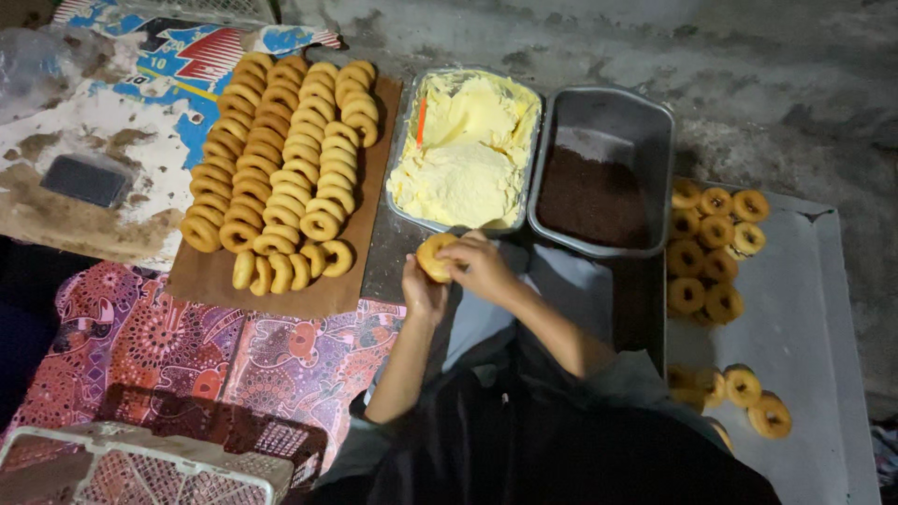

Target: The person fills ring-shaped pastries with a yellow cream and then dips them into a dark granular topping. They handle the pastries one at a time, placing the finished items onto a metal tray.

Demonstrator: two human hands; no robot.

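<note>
Here both hands grip one plain doughnut [435, 256]; the left hand [421, 292] cups it from below, the right hand [482, 265] closes over its top, just beside the tray of yellow cream [468, 150]; a tray of chocolate sprinkles [599, 187] sits right of that.

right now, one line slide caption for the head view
Both hands hold a plain doughnut in front of a cream tray and a sprinkle tray.
</note>
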